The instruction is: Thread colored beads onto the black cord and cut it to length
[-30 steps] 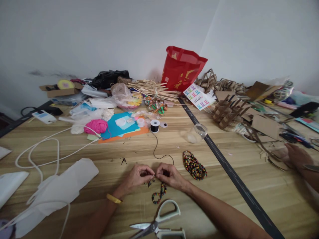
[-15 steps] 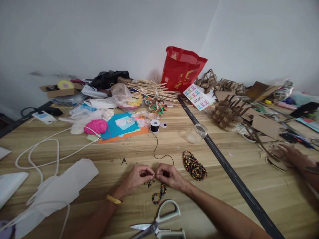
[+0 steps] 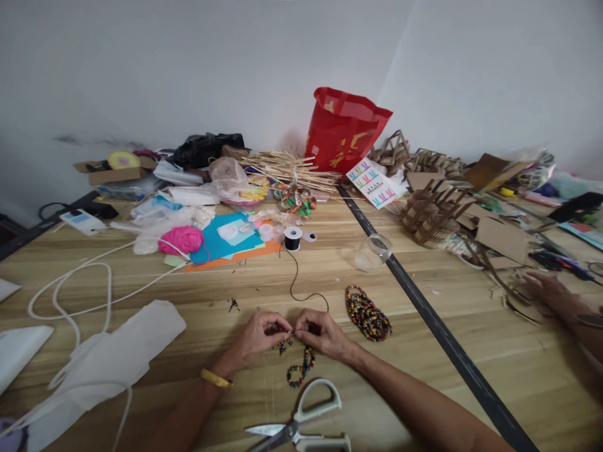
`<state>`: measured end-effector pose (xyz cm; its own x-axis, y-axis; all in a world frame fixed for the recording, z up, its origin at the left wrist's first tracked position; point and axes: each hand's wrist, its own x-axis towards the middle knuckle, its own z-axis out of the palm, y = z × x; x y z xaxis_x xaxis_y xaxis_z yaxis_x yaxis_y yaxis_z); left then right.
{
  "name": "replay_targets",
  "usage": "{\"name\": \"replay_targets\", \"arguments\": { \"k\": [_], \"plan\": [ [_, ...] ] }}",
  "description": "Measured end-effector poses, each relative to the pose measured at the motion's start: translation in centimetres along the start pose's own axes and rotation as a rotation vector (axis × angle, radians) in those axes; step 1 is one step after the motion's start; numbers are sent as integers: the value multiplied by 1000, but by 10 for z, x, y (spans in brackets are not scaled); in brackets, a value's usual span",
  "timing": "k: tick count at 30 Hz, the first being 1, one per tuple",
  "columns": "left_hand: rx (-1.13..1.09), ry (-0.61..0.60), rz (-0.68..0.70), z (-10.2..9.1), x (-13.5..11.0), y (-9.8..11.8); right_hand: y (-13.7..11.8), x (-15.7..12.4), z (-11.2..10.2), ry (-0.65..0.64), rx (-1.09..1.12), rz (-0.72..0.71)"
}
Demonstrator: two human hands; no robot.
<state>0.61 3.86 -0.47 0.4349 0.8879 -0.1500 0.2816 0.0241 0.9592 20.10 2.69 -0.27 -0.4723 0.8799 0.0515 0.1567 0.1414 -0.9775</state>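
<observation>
My left hand is pinched, thumb against forefinger; whatever sits in the pinch is too small to make out. Fingertip to fingertip with it, my right hand pinches a thin black cord, which runs back to a spool. Below my right hand, a strand of multicoloured beads lies in a curve on the table. Several loose beads rest under my left fingertips. Scissors with pale handles lie spread nearest me. To the right sits a coiled heap of beaded strands.
A clear glass jar stands beyond the bead heap, by a dark strip across the table. Small black scraps lie left of the cord. White rope and sheeting spread at left. Another person's hand touches brown strips at right.
</observation>
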Motion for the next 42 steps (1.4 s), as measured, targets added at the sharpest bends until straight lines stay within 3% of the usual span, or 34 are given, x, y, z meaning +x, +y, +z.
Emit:
{"name": "replay_targets", "arguments": {
  "k": [14,28,42],
  "plan": [
    [-4,-10,3,0,0,-1,1,1,-1,5,-40,-29],
    [-35,0,-4,3,0,-1,4,1,2,-2,80,82],
    [-32,42,19,0,-1,5,1,1,1,20,1,29]
  ]
}}
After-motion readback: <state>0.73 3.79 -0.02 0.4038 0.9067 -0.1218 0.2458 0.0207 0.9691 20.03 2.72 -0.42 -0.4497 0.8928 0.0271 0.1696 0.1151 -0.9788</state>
